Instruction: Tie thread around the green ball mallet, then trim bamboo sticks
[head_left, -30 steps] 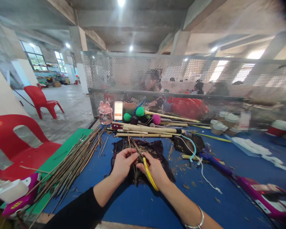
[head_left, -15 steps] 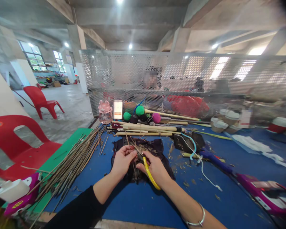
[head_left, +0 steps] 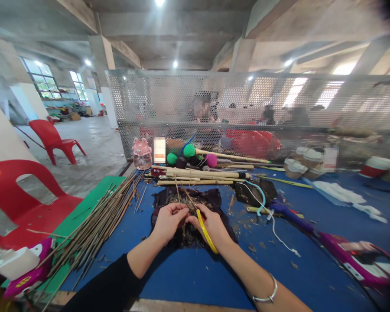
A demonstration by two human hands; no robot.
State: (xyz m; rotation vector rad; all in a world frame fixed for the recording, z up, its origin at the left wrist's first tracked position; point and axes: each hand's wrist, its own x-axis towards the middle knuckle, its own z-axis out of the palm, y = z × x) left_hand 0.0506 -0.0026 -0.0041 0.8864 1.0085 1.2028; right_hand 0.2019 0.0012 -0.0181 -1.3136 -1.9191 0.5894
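Observation:
My left hand (head_left: pixel 167 223) and my right hand (head_left: pixel 211 225) meet over a dark cloth (head_left: pixel 211 200) strewn with dry plant bits on the blue table (head_left: pixel 188 273). Both hands are closed, pinching a small bundle of thin dry twigs (head_left: pixel 186 200) that stick up between the fingers. A yellow-handled tool (head_left: pixel 206 232) lies along my right hand, its working end hidden by the fingers. A silver bangle (head_left: pixel 267 295) sits on my right wrist.
A long bundle of thin brown sticks (head_left: pixel 97 221) lies to the left, partly on a green mat (head_left: pixel 84 208). Bamboo rods (head_left: pixel 198 175) with coloured balls (head_left: pixel 190 151), a pink jar (head_left: pixel 142 154), cups (head_left: pixel 299 167), a purple tool (head_left: pixel 354 255) with cable, red chairs (head_left: pixel 22 199) and a mesh screen (head_left: pixel 247 112) with people behind surround me.
Both hands have shifted slightly farther up the cloth and drawn closer together on the twigs. The view has tilted a little.

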